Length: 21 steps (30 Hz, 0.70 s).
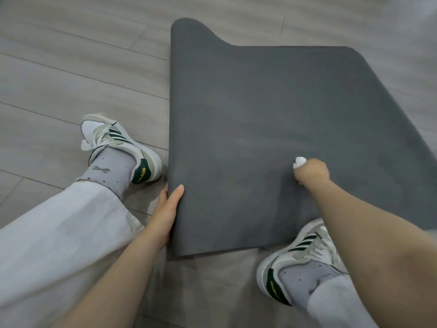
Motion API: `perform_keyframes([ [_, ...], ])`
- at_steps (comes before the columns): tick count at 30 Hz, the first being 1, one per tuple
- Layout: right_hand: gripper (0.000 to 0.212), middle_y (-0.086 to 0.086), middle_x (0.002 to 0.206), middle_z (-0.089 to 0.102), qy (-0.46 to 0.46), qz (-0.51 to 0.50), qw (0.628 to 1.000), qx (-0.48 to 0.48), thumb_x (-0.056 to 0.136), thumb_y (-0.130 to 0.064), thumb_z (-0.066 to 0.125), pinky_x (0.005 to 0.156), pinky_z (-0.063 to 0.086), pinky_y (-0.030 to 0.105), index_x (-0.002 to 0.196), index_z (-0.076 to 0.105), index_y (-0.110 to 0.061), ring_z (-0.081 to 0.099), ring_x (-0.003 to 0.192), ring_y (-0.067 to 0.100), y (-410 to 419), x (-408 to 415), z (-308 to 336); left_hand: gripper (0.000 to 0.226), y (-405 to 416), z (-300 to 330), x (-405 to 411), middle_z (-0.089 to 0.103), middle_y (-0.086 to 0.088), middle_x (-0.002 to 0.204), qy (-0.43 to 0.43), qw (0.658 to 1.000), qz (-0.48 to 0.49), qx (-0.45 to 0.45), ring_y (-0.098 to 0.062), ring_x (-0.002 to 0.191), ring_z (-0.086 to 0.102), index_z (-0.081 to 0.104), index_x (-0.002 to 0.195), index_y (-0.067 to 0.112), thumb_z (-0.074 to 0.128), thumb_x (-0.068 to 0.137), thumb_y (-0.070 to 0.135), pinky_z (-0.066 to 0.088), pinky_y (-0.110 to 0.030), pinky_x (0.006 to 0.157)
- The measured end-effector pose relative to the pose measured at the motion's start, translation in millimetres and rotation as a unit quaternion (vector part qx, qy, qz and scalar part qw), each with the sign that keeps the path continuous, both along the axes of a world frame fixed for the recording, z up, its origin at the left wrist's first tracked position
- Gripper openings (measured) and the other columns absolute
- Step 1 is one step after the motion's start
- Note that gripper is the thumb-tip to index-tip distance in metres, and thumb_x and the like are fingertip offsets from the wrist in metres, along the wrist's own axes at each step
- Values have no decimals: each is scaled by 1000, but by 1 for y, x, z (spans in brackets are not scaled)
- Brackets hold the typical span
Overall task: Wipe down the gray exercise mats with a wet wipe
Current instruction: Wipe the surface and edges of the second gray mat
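Note:
A dark gray exercise mat (248, 114) lies on the floor and stretches away from me, its far left corner curled up. My right hand (312, 171) is balled around a white wet wipe (299, 161) and presses it onto the mat's near right part. My left hand (166, 209) holds the mat's near left edge, thumb on top and fingers tucked beneath the edge. The near end of the mat lifts slightly off a second gray surface (212, 280) below it.
Light wood-look flooring (71, 67) surrounds the mat. My left shoe (118, 147) rests on the floor just left of the mat. My right shoe (302, 254) stands at the mat's near right corner, touching its edge.

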State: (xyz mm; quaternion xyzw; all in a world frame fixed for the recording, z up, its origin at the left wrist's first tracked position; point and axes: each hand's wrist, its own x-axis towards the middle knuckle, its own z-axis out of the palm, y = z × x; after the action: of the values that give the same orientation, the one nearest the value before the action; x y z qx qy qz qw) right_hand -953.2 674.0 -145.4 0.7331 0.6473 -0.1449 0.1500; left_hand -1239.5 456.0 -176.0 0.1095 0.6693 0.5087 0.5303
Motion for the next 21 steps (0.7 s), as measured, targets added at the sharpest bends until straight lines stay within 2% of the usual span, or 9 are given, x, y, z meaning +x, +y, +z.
perform_keyframes([
  [2,38,20,117,64,82,72,994,13,99,-36,42,90,46,35,111,65,-7,58,112,35,-27,-72,1,40,2,1,3,66,7,109,16,1000,6,-25,-10,96,65,56,125,21,52,98,49,53,-29,77],
  [4,36,19,120,63,178,136,974,-7,97,-32,46,93,46,35,113,64,-5,58,113,34,-78,-143,8,50,0,-4,1,72,-3,112,-19,999,33,-35,-18,101,69,64,122,19,46,97,58,54,-35,85],
  [7,25,17,115,64,270,184,944,-58,89,-19,49,81,45,32,108,61,-6,58,107,35,-153,-195,18,56,-6,-7,-4,75,-6,104,-67,993,76,-63,-22,97,72,69,116,21,41,95,65,57,-35,76],
  [9,22,16,113,63,287,213,932,-54,90,-20,47,75,42,32,105,57,-8,58,104,36,-169,-190,17,45,-11,-6,-4,77,-1,91,-65,994,69,-62,-16,86,72,70,107,22,41,100,55,55,-32,71],
  [11,23,17,114,63,244,260,934,-32,92,-25,48,79,45,35,105,58,-8,59,105,36,-155,-164,11,40,-12,-1,0,77,0,92,-56,996,52,-50,-14,83,73,70,108,20,42,103,48,55,-31,71],
  [13,31,16,118,63,187,253,949,-21,95,-34,49,86,46,36,110,59,-9,58,109,35,-128,-122,4,40,-11,2,1,76,-3,103,-39,997,44,-45,-18,93,73,69,114,18,44,103,46,56,-34,79],
  [15,39,15,120,62,136,214,967,0,96,-44,47,87,46,37,115,60,-12,59,110,34,-100,-74,0,41,-12,2,-2,75,-3,108,-44,998,37,-36,-20,102,71,68,119,18,45,102,47,55,-39,90],
  [17,37,15,118,63,68,157,985,18,96,-43,48,86,48,37,113,60,-13,59,108,34,-68,-23,-2,43,-12,-2,-5,73,-5,116,-57,997,30,-30,-22,108,69,66,124,19,49,100,50,52,-43,97],
  [21,21,15,113,63,-56,41,997,-16,95,-34,43,75,46,36,93,55,-17,57,92,32,-37,46,4,48,-13,-2,-1,73,-4,116,-91,995,11,-32,-21,108,69,67,123,22,45,99,57,50,-42,98],
])
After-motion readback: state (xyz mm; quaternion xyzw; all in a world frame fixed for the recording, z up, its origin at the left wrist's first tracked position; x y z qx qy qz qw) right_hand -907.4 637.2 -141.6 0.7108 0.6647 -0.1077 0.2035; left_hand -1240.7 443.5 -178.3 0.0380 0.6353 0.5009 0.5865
